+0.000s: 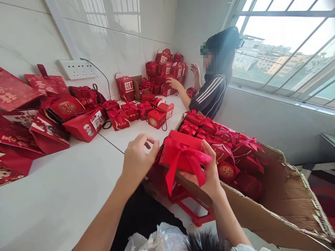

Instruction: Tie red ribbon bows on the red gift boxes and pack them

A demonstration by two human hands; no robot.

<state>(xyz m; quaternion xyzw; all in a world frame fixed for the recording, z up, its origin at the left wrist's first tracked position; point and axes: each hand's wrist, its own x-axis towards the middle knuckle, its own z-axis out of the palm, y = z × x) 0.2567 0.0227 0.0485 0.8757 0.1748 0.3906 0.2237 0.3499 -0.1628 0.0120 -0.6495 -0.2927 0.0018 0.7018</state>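
My right hand (213,174) supports a red gift box (183,146) from below and the right, its thumb at the side by the ribbon. A bright red satin bow (183,153) is tied across the front, its two tails hanging down. My left hand (140,157) is just left of the box, apart from it, with fingers curled and thumb and forefinger tips close together. Whether anything thin is pinched there I cannot make out. Behind and right of the held box, a cardboard carton (261,205) is filled with similar red boxes with bows (220,150).
On the white table (65,198) stand red gift bags (49,129), several small boxes (119,118) and stacked boxes (167,66). A co-worker (211,90) reaches to that stack. A red plastic stool (193,209) is below; a power strip (77,69) is on the wall.
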